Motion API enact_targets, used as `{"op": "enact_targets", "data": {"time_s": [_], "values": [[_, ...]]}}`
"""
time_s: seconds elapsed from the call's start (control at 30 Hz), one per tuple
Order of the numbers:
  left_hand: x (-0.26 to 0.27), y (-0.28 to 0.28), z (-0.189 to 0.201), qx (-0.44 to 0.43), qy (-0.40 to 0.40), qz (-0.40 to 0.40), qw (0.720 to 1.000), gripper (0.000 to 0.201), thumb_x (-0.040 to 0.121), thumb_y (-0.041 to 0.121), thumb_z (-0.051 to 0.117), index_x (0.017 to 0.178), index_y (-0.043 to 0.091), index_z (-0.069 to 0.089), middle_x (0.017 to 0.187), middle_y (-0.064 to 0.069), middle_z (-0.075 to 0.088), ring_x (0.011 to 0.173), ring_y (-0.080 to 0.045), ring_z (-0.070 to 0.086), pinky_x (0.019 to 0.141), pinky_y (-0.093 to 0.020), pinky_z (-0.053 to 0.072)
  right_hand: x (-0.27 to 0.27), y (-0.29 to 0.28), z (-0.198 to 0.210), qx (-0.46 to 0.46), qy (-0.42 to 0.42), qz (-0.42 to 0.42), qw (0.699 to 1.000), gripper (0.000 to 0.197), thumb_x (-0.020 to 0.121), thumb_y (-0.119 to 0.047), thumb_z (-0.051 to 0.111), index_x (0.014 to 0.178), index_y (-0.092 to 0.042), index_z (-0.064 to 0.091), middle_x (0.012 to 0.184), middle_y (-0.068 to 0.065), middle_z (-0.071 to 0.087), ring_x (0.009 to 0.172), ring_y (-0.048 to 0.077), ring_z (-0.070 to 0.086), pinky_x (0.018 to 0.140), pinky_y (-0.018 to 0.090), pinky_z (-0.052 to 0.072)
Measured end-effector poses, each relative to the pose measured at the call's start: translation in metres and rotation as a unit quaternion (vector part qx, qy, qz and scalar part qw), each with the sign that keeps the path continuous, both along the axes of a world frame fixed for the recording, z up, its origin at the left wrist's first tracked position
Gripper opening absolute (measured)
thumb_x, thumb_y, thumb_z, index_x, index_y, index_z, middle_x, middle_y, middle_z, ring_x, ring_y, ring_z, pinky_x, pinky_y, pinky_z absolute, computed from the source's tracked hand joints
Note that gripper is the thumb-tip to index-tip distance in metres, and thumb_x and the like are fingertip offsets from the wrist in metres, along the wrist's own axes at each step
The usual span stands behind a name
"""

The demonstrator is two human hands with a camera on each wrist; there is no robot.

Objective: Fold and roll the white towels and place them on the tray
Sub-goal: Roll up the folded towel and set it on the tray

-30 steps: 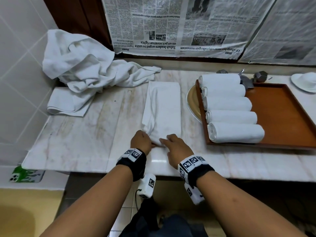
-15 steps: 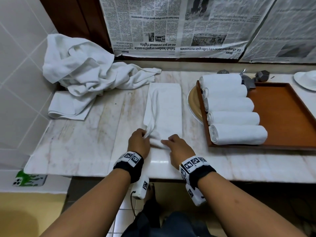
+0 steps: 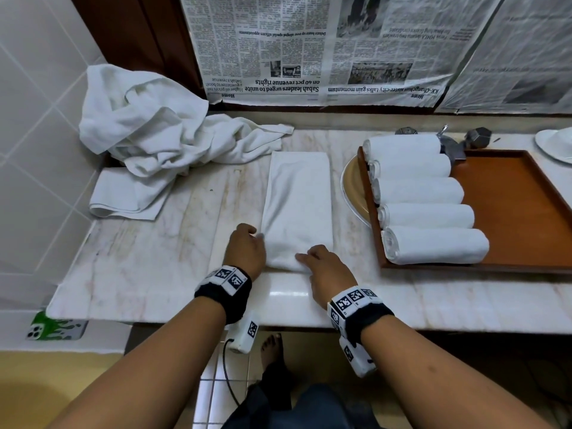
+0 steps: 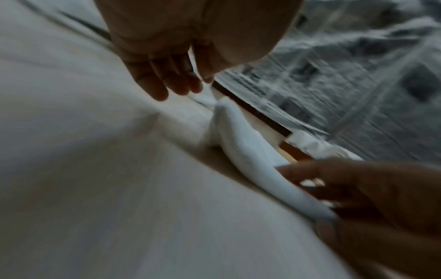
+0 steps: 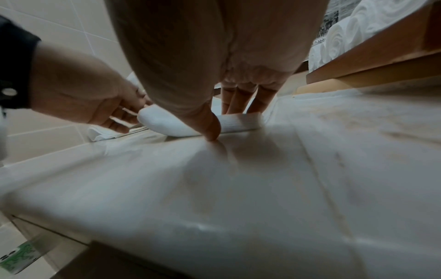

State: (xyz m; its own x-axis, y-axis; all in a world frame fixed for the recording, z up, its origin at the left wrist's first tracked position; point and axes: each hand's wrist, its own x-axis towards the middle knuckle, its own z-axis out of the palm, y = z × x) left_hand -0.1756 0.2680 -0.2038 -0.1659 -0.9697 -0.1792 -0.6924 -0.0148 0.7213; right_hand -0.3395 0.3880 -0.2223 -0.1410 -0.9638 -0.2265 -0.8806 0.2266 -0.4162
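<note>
Five rolled towels (image 3: 433,193) on tray (image 3: 520,212), one folded towel (image 3: 298,205)

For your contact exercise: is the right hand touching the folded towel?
Touching. In the right wrist view the right hand presses fingers and thumb on the towel.
</note>
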Motion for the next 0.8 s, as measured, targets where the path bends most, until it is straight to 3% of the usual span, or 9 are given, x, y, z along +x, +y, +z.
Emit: {"op": "enact_targets", "data": {"time_s": [0.1,0.2,0.27,0.33,0.43,0.5,0.63,0.7,0.8], "values": [[-0.005,0.004,-0.010,0.095,-0.042,-0.044,0.994,0.057,0.086,0.040,0.069,0.126,0.007,0.046,0.121,-0.011,0.056,0.108,-0.031,0.059,0.084,-0.031,0.045,0.001,-0.002,-0.001,-0.005,0.007,0.003,1.000,0.066,0.085,-0.001,0.057,0.142,-0.031,0.047,0.141,-0.002,0.038,0.119,0.023,0.047,0.099,0.036,0.046],[-0.004,0.001,-0.011,0.174,-0.055,-0.045,0.982,0.046,0.085,0.042,0.068,0.112,0.007,0.055,0.104,-0.011,0.064,0.092,-0.031,0.064,0.072,-0.035,0.051,0.001,-0.001,-0.002,-0.014,0.006,-0.005,1.000,0.062,0.085,-0.002,0.056,0.140,-0.030,0.050,0.139,-0.001,0.041,0.117,0.024,0.049,0.098,0.035,0.046],[-0.008,-0.002,-0.007,0.233,0.041,-0.006,0.972,0.029,0.086,0.031,0.066,0.099,0.006,0.060,0.102,-0.018,0.066,0.089,-0.035,0.067,0.071,-0.042,0.060,0.002,0.001,-0.003,-0.028,0.005,-0.014,1.000,0.059,0.085,-0.002,0.055,0.137,-0.029,0.053,0.136,-0.001,0.044,0.114,0.024,0.051,0.095,0.035,0.047],[-0.014,-0.002,0.001,0.316,0.189,0.075,0.927,0.015,0.085,0.015,0.065,0.094,0.003,0.060,0.102,-0.023,0.066,0.089,-0.036,0.068,0.074,-0.046,0.061,0.002,0.003,-0.004,-0.036,0.001,-0.016,0.999,0.056,0.084,-0.002,0.056,0.133,-0.028,0.057,0.133,0.000,0.047,0.111,0.025,0.052,0.092,0.038,0.048],[-0.020,-0.007,0.004,0.362,0.298,0.132,0.874,0.011,0.085,0.007,0.070,0.087,0.001,0.061,0.082,-0.019,0.063,0.066,-0.026,0.060,0.053,-0.030,0.052,0.002,0.003,-0.003,-0.046,-0.004,-0.016,0.999,0.051,0.084,-0.002,0.057,0.129,-0.027,0.060,0.130,0.001,0.049,0.109,0.026,0.054,0.090,0.039,0.049],[-0.018,-0.011,0.000,0.345,0.283,0.126,0.886,0.015,0.082,0.005,0.074,0.075,0.003,0.060,0.073,-0.018,0.058,0.053,-0.023,0.050,0.046,-0.026,0.039,0.001,0.003,-0.002,-0.047,-0.003,-0.013,0.999,0.050,0.084,-0.003,0.057,0.128,-0.026,0.061,0.129,0.001,0.050,0.108,0.026,0.054,0.089,0.038,0.049],[0.000,-0.020,-0.008,0.300,0.246,0.142,0.911,0.030,0.078,-0.012,0.063,0.059,0.008,0.050,0.059,-0.012,0.042,0.045,-0.020,0.040,0.045,-0.028,0.034,0.002,0.005,-0.002,-0.059,-0.009,-0.015,0.998,0.048,0.084,-0.002,0.057,0.126,-0.025,0.063,0.126,0.000,0.051,0.105,0.025,0.055,0.087,0.038,0.050],[0.010,-0.020,-0.008,0.294,0.231,0.132,0.918,0.017,0.073,-0.003,0.067,0.083,0.009,0.059,0.064,-0.014,0.051,0.049,-0.022,0.048,0.052,-0.034,0.045,0.003,0.006,-0.003,-0.065,-0.011,-0.020,0.998,0.047,0.084,-0.001,0.058,0.125,-0.025,0.063,0.125,0.001,0.052,0.105,0.025,0.055,0.087,0.039,0.050],[0.010,-0.015,-0.005,0.271,0.094,0.066,0.956,0.058,0.064,0.026,0.085,0.109,0.012,0.050,0.094,-0.012,0.062,0.077,-0.028,0.064,0.065,-0.039,0.057,0.003,0.006,-0.003,-0.065,-0.006,-0.017,0.998,0.046,0.083,-0.003,0.060,0.123,-0.026,0.064,0.123,0.000,0.053,0.104,0.024,0.056,0.087,0.039,0.050]]}}
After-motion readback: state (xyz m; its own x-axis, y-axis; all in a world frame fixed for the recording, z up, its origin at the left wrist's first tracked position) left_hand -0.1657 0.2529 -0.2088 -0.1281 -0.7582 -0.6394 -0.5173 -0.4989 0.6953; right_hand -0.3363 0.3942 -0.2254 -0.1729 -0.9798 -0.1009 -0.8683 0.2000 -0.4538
